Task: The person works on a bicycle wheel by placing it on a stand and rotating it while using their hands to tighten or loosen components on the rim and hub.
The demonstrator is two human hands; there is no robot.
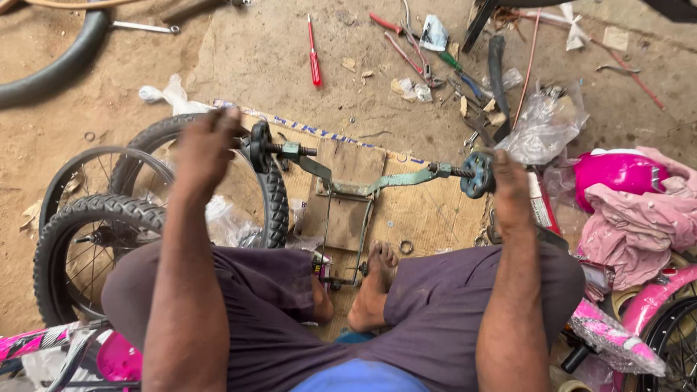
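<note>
a person sits on the floor, knees spread, one bare foot (pixel 372 287) pressed against the lower part of a green metal bracket (pixel 348 190) that lies on a piece of cardboard (pixel 428 214) in the middle of the frame. the bracket has a threaded axle at each end, each carrying a small dark wheel. the left hand (pixel 205 149) is at the left wheel (pixel 260 147), left of centre; it is blurred, fingers curled, and i cannot tell whether they really grip it. the right hand (pixel 508 185) is closed around the right wheel (pixel 477 175), right of centre.

bicycle wheels with knobby tyres (pixel 94 218) lie at the left. a red screwdriver (pixel 314 58) lies at the top centre, pliers and other tools (pixel 421 51) at the upper right. a crumpled plastic bag (pixel 541 127) sits just beyond the right hand, and pink bike parts (pixel 624 170) and pink cloth (pixel 632 225) fill the right edge.
</note>
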